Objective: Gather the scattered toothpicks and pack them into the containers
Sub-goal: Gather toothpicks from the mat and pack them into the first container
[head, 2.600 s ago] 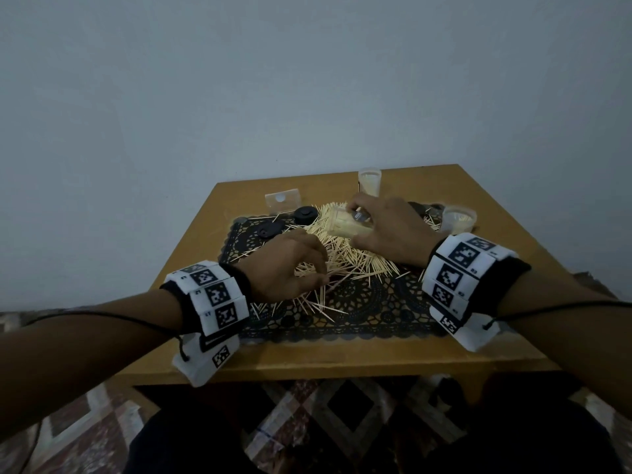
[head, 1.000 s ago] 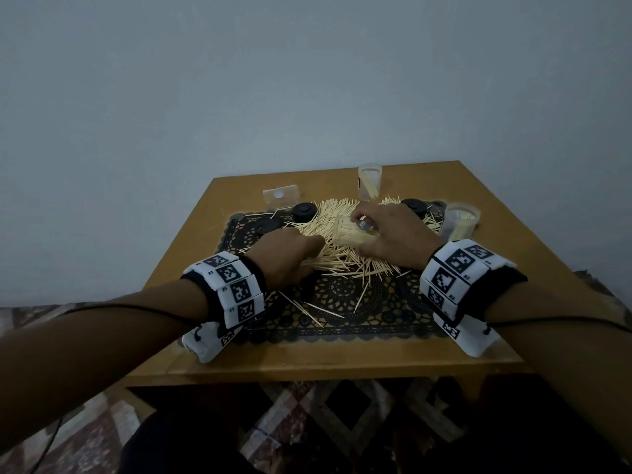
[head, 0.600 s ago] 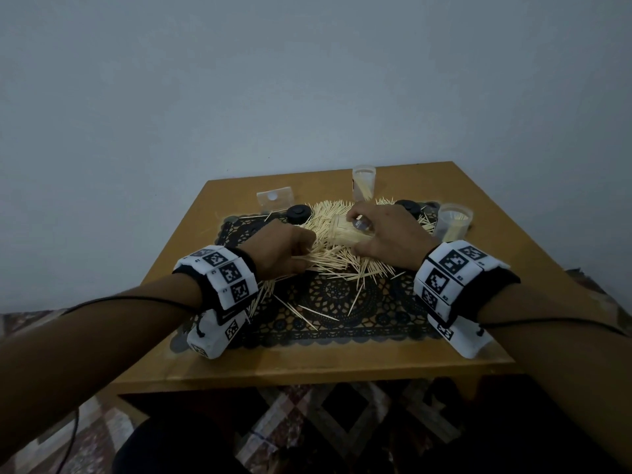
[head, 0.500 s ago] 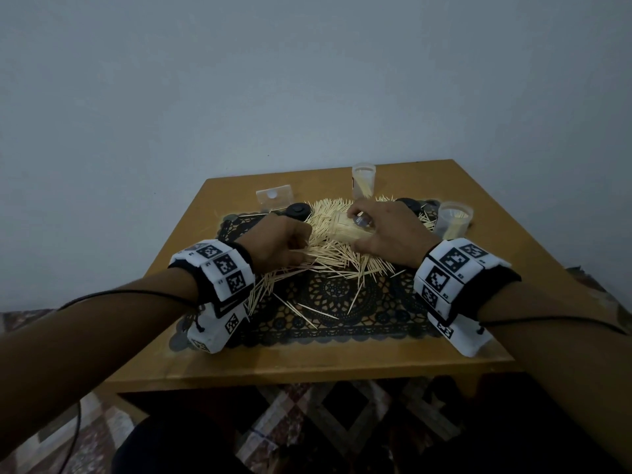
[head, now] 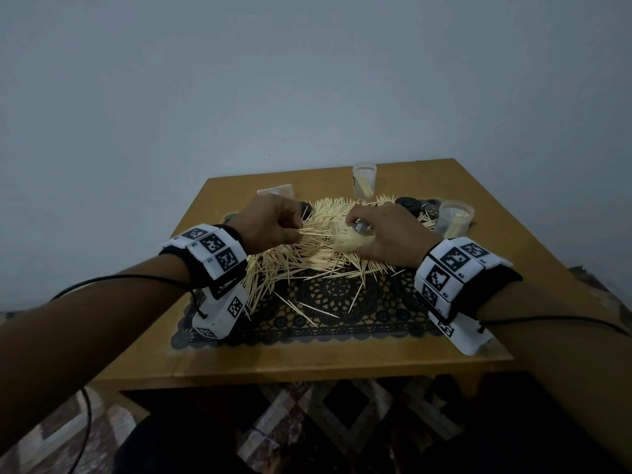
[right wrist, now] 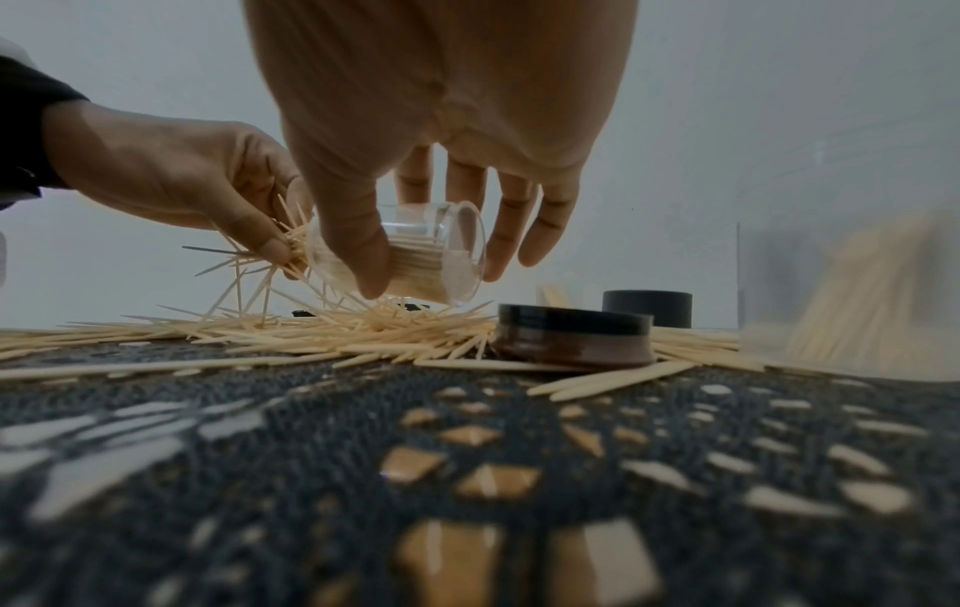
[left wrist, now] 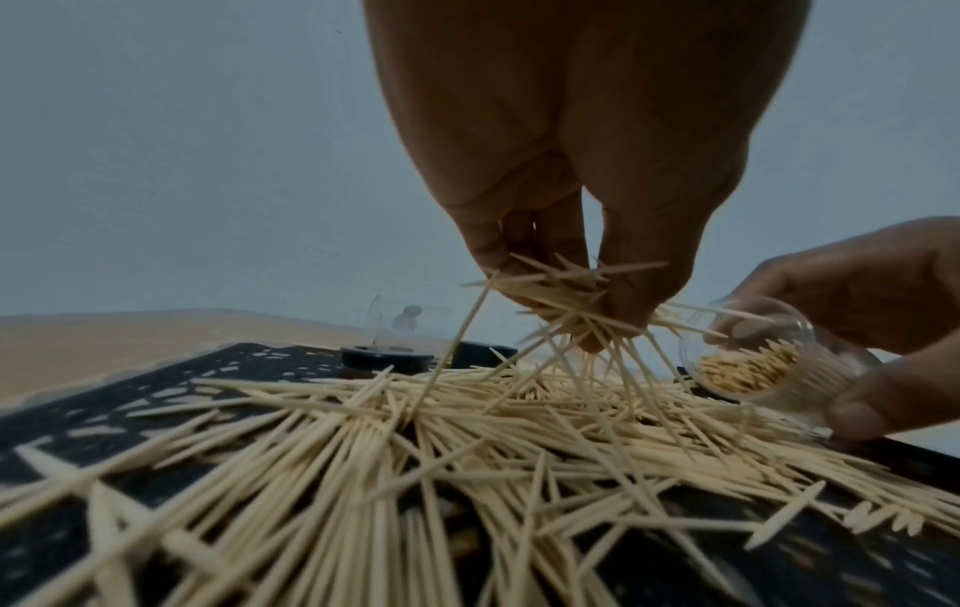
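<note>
Going left to right: a flat clear piece (head: 275, 190) is sitting at the far left of the tabletop (head: 307, 357), with a black lid (left wrist: 387, 358) just beside it on the dark lace mat (head: 342, 319). The person's left hand (head: 265, 223) is hanging just above the pile of toothpicks (head: 301, 265), fingers and thumb pinching a messy bunch of them, tips sticking out every which way. A lot of loose toothpicks are still lying across the mat under and between both hands.

Moving over, the right hand (head: 386, 239) is gripping a small clear container (right wrist: 403, 258) tipped on its side, mouth pointing at the left hand and already holding a good load of toothpicks. Behind it, 1 upright container (head: 364, 179) is standing at the back with a few sticks in it, and another container (head: 456, 217) is standing at the far right, partly filled. 2 more black lids (right wrist: 574, 336) are lying near that one.

So it looks like the step in hand is feeding the pinched bunch into the tipped container. The next move probably calls for lining the sticks up parallel with the mouth first, since crossed ones would likely jam at the rim or spill back onto the pile. Plenty of the job is still left, judging by the pile.
</note>
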